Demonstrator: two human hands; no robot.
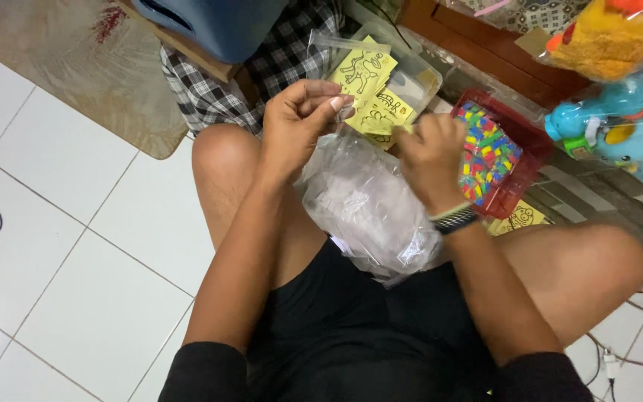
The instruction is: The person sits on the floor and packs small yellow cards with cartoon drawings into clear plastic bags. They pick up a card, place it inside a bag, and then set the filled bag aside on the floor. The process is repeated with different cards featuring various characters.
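Fingers of the left hand are pressed together, pinching the top edge of a small clear sleeve with yellow line-drawing cards showing through it. Over on the other side, the right hand is curled and a bit blurred; its fingers look closed near the lower edge of those cards, but whether they actually grip the sleeve I cannot tell. A striped wristband sits on that wrist.

My read is that a card is being worked in or out of the sleeve, and doing that cleanly means keeping the sleeve mouth taut with the pinch while the card travels flat, corners first, so the thin plastic doesn't buckle.

Now the containers. On the lap, just under both hands, lies a crumpled clear plastic bag; its contents are too pale to make out. Just beside the right hand, a red basket holds a packet of tiny multicoloured blocks. Behind the cards sits a clear lidded box, contents unclear. Wrapped plush toys, yellow and blue, sit at far right.
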